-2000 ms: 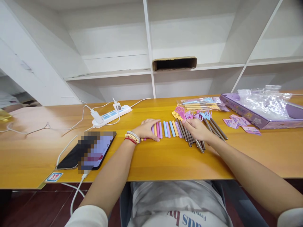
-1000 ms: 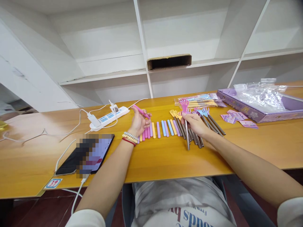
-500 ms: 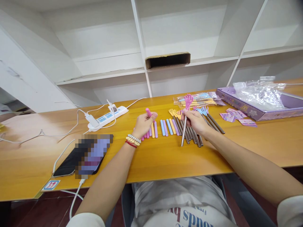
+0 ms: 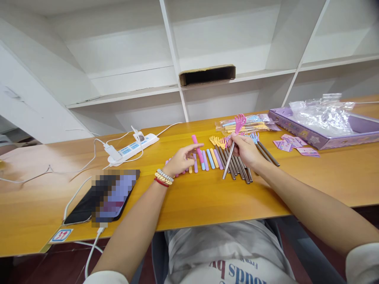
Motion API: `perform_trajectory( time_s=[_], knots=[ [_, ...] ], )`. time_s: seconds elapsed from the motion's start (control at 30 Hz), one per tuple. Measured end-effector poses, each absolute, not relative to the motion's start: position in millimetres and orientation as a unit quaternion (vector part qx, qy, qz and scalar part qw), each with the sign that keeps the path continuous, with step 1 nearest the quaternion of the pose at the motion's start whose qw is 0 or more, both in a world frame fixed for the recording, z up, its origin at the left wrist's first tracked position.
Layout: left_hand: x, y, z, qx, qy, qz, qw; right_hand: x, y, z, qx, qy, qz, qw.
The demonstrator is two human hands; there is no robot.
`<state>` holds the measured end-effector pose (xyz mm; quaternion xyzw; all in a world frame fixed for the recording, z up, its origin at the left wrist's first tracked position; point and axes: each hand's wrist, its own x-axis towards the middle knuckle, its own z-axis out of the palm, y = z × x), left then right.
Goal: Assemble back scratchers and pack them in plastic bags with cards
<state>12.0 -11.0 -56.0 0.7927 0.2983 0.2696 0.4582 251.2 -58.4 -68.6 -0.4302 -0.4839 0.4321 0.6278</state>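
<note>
In my right hand (image 4: 243, 149) is a back scratcher with a pink claw head (image 4: 239, 123), gripped just below the claw, its metal rod slanting down to the left. My left hand (image 4: 181, 158) holds a pink tube-shaped handle (image 4: 194, 140), tilted, with the index finger stretched across it. Beneath and beside that hand lies a row of pastel handles (image 4: 211, 158) in blue, purple, yellow and pink. Under my right hand several back scratchers with metal rods (image 4: 241, 171) lie side by side, their yellow claws (image 4: 217, 142) and blue claws (image 4: 254, 137) pointing away from me.
Bagged back scratchers (image 4: 245, 125) lie behind. A purple box (image 4: 308, 132) with clear plastic bags (image 4: 322, 116) stands right, near small printed cards (image 4: 290, 144). At left are a power strip (image 4: 133, 148), cables and two phones (image 4: 79, 205). White shelving (image 4: 231, 35) holds a cardboard box (image 4: 207, 75).
My left hand has turned, its index finger now stretched out, and the pink handle has shifted right. The back scratcher in my right hand has tilted, its claw further right.
</note>
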Motion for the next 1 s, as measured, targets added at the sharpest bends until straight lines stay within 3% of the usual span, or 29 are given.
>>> perform_trajectory(
  time_s=[0.27, 0.53, 0.73, 1.0],
  knots=[
    [18.2, -4.4, -63.0, 0.754, 0.322, 0.41, 0.399, 251.9, -60.4, -62.4, -0.422, -0.425, 0.459, 0.656],
    [19.7, -11.7, -58.9, 0.835, 0.379, 0.321, 0.237, 256.2, -61.9, -60.3, -0.368, -0.394, 0.52, 0.662],
    [19.5, -20.5, -49.6, 0.833, 0.451, 0.249, 0.201, 256.8, -63.1, -59.9, -0.353, -0.396, 0.527, 0.664],
    [18.9, -11.8, -54.6, 0.861, 0.41, 0.289, 0.085, 255.7, -64.2, -59.0, -0.365, -0.395, 0.54, 0.647]
  ],
)
